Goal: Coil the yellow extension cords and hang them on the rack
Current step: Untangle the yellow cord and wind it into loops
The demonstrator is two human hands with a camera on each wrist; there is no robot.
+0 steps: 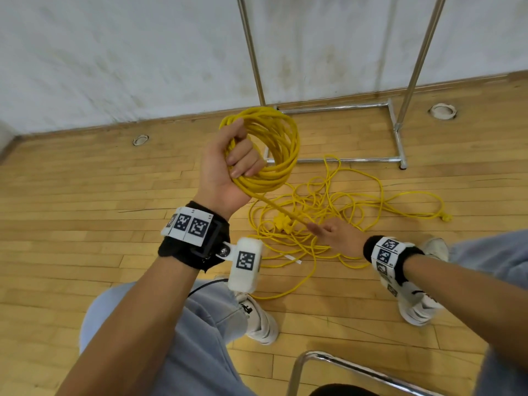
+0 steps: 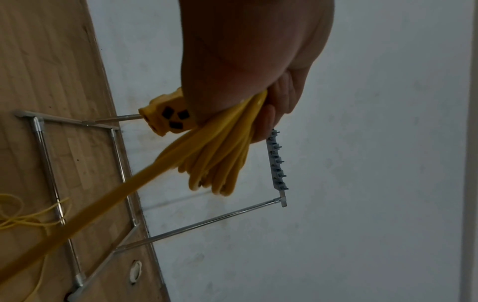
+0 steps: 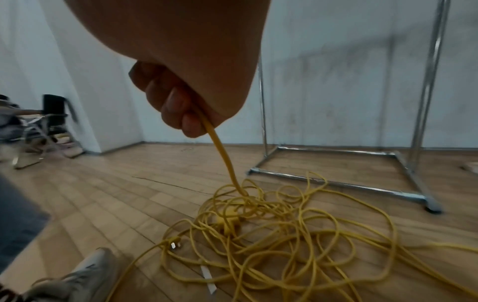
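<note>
My left hand (image 1: 228, 164) is raised and grips a thick coil of yellow extension cord (image 1: 281, 144); the coil's socket end (image 2: 168, 118) sticks out beside the palm. One taut strand (image 1: 278, 208) runs down from the coil to my right hand (image 1: 337, 238), whose curled fingers (image 3: 178, 106) hold it. Below lies a loose tangle of yellow cord (image 1: 328, 221) on the wooden floor, with a plug (image 1: 445, 218) at its far right. The chrome rack (image 1: 400, 132) stands by the wall behind; its hook bar (image 2: 278, 161) shows in the left wrist view.
White shoes (image 1: 258, 318) stand on the floor near the tangle. A chrome chair frame (image 1: 343, 364) is close at the bottom. Round floor fittings (image 1: 442, 111) sit near the wall. A black chair and clutter (image 3: 51, 120) are at the far left.
</note>
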